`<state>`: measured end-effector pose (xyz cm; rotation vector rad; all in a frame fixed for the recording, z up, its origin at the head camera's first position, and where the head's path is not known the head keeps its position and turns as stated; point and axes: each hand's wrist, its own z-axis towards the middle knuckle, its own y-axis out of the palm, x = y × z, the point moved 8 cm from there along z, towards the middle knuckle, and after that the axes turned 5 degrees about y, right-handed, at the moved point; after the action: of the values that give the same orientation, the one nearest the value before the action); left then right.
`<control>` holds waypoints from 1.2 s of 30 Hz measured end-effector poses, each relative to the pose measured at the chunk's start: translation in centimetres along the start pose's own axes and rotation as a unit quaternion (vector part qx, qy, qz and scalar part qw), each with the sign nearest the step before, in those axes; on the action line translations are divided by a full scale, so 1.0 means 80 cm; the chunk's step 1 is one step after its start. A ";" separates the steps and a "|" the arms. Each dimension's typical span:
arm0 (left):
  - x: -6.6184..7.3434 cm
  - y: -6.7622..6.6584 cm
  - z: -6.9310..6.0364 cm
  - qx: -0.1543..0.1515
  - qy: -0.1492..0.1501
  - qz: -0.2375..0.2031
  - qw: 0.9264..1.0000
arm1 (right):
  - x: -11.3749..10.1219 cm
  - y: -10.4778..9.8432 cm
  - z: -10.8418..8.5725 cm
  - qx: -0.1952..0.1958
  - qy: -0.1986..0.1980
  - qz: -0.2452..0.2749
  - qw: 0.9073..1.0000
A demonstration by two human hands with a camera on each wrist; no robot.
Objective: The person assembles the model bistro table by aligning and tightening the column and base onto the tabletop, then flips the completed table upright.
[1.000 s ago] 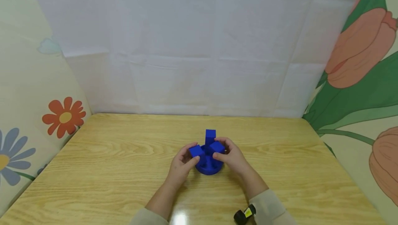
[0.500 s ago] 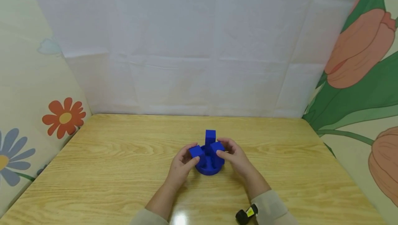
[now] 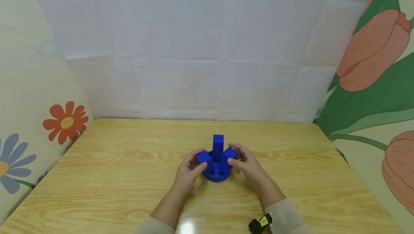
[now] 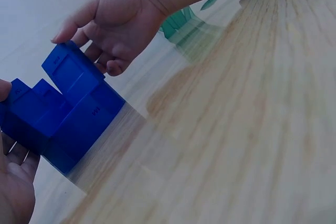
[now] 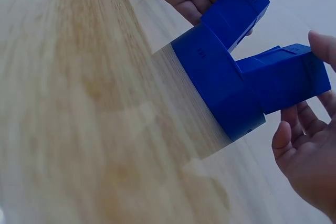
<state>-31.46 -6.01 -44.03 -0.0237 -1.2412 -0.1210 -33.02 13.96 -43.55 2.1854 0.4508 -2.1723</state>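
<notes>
A round blue base (image 3: 216,178) with a raised rim rests on the table. Three blue rectangular blocks rise from it. The rear block (image 3: 218,142) stands upright, touched by neither hand. My left hand (image 3: 187,171) pinches the left block (image 3: 203,157), which leans outward, between thumb and fingers. On the other side, my right hand (image 3: 247,162) pinches the right block (image 3: 230,152), which also leans outward. Small dark markings show on the blocks and on the base's side (image 4: 96,112) in the left wrist view, too small to read. The blocks' lower ends are hidden inside the rim.
The wood-grain table (image 3: 123,162) stretches out around the base. A white cloth (image 3: 181,54) hangs behind it, and flower-painted walls (image 3: 372,54) flank it. A black device with a yellow label (image 3: 260,224) sits at my right wrist.
My right hand has shifted a little to the right with the right block, whose top now leans farther from the rear block. The left hand and left block have stayed almost still.
</notes>
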 end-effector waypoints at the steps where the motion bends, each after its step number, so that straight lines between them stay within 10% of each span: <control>1: 0.000 0.000 0.000 0.000 -0.001 0.001 1.000 | 0.000 0.001 0.000 -0.006 0.000 -0.002 1.000; 27: -0.004 0.000 0.002 0.000 -0.017 0.014 1.000 | 0.001 -0.014 -0.018 -0.021 -0.036 0.075 0.996; 36: -0.002 0.000 0.001 -0.001 -0.011 0.018 1.000 | 0.005 -0.010 -0.019 -0.060 -0.032 0.017 0.998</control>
<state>-31.57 -6.00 -44.14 -0.0482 -1.2630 -0.0915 -31.76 15.16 -43.76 2.0406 0.5215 -2.1324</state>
